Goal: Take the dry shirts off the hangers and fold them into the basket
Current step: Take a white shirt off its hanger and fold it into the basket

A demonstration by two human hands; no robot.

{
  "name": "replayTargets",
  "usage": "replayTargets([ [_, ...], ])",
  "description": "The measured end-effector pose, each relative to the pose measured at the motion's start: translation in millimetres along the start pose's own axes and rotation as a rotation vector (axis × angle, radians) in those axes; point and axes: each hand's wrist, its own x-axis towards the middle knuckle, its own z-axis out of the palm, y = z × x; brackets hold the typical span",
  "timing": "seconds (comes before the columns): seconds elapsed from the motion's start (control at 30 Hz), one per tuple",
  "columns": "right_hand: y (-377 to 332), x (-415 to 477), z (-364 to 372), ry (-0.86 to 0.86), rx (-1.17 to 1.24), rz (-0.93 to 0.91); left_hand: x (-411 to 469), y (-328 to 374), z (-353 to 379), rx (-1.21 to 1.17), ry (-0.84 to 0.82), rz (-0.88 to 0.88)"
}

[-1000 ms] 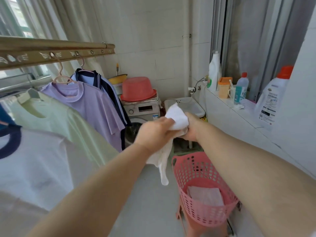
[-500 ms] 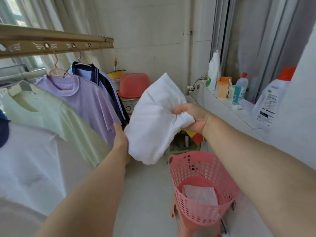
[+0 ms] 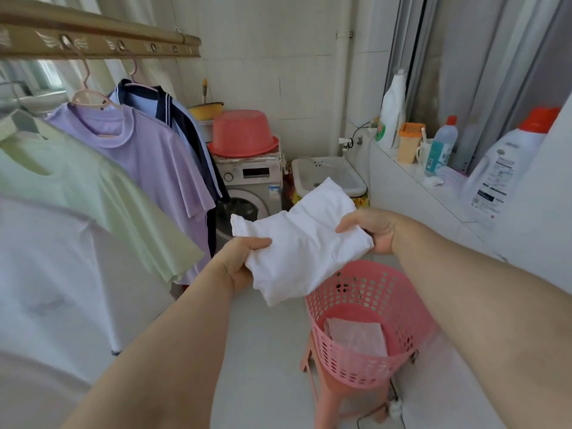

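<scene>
Left hand: grips the near-left edge of the folded white fabric shirt, thumb on top, fingers curled beneath.
Right hand: pinches the right edge of the same shirt, thumb on top.
Shirt position: held in the air between both hands, above the far-left rim of the pink perforated plastic basket.
Basket: near right, standing on a pink plastic stool; one folded pale cloth lies at the bottom.
Brass-coloured metal rail: upper left; a lilac shirt and a pale green shirt hang from it.
</scene>
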Motion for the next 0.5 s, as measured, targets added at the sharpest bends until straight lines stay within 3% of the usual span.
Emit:
replayTargets([
  [0.07, 1.2, 5.7, -2.4, 0.017, 0.009, 0.031, 6.7, 0.9, -2.2, 0.016, 0.017, 0.054],
  [0.17, 17.0, 28.6, -9.7, 0.217, 0.058, 0.066, 12.8, -1.4, -0.3, -0.027, 0.003, 0.061],
  [0.3, 42.7, 47.7, -21.4, 0.357, 0.232, 0.043, 32.0, -10.2, -2.6, -0.05, 0.181, 0.066],
  [0.4, 53.9, 51.4, -32.6, 0.281, 0.329, 0.05, 47.7, -16.6, 2.5, -0.032, 0.231, 0.04],
  [0.5, 73.5, 56.8, -39.4, 0.067, 0.148, 0.175, 66.3, -23.0, 3.1, -0.028, 0.285, -0.019],
])
